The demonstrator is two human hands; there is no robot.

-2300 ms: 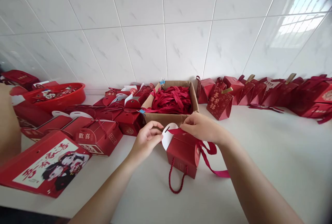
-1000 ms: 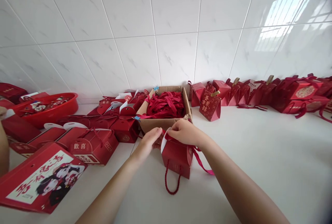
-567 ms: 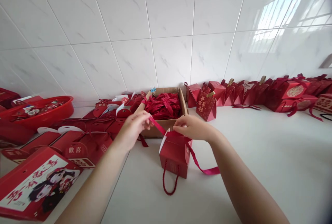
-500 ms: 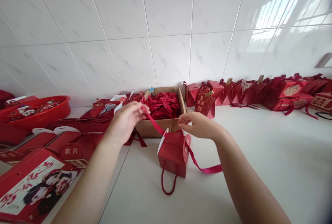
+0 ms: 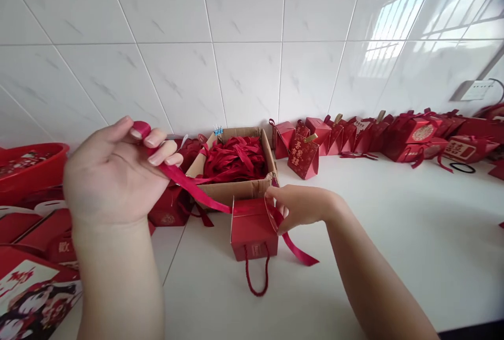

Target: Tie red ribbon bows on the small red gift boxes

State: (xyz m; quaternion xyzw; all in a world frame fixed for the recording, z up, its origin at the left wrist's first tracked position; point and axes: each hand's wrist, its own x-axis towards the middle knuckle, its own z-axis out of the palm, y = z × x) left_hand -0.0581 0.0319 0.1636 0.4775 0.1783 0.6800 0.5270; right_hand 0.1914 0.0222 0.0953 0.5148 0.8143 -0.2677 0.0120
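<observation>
A small red gift box [image 5: 254, 229] stands on the white counter, its dark red rope handle [image 5: 256, 295] hanging down the front. Through its top runs a red ribbon [image 5: 200, 195], stretched up to the left. My left hand [image 5: 118, 172], palm turned toward me, is closed on that ribbon, which loops over a fingertip. The ribbon's other tail [image 5: 301, 253] lies out to the right of the box. At the box's right side my right hand [image 5: 301, 206] pinches the upright side flap between thumb and fingers.
Behind the box is a cardboard box [image 5: 236, 191] full of loose red ribbons. Finished-looking red boxes [image 5: 303, 158] line the tiled wall at right. On the left are a red plastic basin [image 5: 55, 158] and more red boxes [image 5: 35, 229].
My left hand has moved left and toward me, drawing the ribbon along; its right tail is shorter. My right hand has come down from above onto the box's right flap.
</observation>
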